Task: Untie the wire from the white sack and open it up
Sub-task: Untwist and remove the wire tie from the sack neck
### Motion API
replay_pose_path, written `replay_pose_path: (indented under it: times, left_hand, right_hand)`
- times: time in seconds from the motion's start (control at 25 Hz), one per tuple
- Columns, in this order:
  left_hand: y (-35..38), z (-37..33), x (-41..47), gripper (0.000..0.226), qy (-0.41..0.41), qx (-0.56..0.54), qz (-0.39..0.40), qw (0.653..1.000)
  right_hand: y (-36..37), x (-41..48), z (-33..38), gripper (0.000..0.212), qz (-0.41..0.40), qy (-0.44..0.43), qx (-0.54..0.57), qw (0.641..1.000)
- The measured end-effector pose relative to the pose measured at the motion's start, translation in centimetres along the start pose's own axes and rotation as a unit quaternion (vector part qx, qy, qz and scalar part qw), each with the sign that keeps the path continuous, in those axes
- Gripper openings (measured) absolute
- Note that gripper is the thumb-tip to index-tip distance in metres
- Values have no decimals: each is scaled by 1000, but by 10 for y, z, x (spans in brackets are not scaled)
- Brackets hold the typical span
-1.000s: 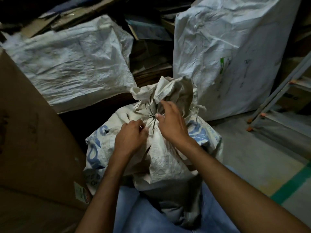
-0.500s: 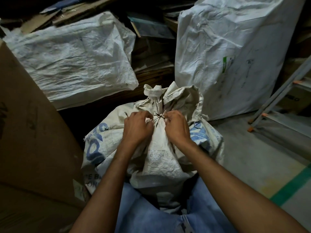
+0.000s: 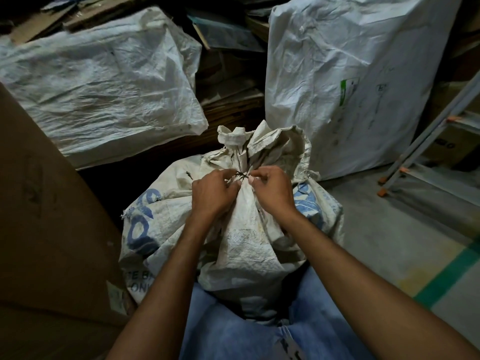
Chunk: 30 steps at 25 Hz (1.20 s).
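Woven white plastic, creased and printed with blue letters, makes up the white sack (image 3: 246, 250), which stands upright at the centre of the view, pressed against the person's knees in blue jeans (image 3: 233, 333) at six o'clock. Its neck is gathered into a tight bunch, and the loose mouth flares above the tie toward twelve o'clock. A thin dark wire (image 3: 241, 174) is twisted round that neck, its short ends sticking out.

The left hand (image 3: 213, 196) comes in from seven o'clock with its fingers curled, thumb and forefinger pinching the wire on its nine o'clock side. The right hand (image 3: 272, 190) comes in from five o'clock, also curled, with its thumb and forefinger nipping the wire at the three o'clock side. The two sets of fingertips are almost touching across the knot, and both hands lie against the sack's cloth.

At ten o'clock from the sack a flatter pale bag (image 3: 104, 92) lies over stacked cardboard. At one o'clock a tall white bag (image 3: 337, 87) stands upright, just beside the sack's shoulder. A brown cardboard box (image 3: 39, 216) fills the nine o'clock side. At three o'clock the metal legs of a ladder (image 3: 428, 141) with orange feet stand on the grey floor (image 3: 389, 229), and a green stripe (image 3: 449, 274) crosses the floor at four o'clock.
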<state>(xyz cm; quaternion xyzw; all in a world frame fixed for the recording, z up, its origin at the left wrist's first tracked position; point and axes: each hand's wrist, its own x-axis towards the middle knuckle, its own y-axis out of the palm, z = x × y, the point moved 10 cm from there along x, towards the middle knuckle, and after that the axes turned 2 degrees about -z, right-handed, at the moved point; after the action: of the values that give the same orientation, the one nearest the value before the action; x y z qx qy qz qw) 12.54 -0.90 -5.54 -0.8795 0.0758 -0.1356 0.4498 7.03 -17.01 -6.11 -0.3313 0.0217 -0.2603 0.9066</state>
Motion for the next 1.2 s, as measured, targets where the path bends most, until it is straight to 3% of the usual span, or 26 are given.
replay_pose_path:
  times: [0.2,0.4,0.56,0.84,1.2]
  left_hand:
    - [4,7,7,34,-35,-73,38,996]
    - [21,11,12,25,-23,-51,82,995]
    - [20,15,6,25,4,-31,51,998]
    - [15,9,2,30,22,34,12,999]
    - [0,8,-1,31,-1,-40,-15,999]
  right_hand:
    - [0,5,-2,11,1,-2,-12,1000]
    - [13,10,7,13,39,-52,-109,992]
    - [21,5,16,13,38,-114,-154,981]
    - [35,10,7,17,81,-136,-159,974]
    - [29,7,3,7,116,-140,-38,983]
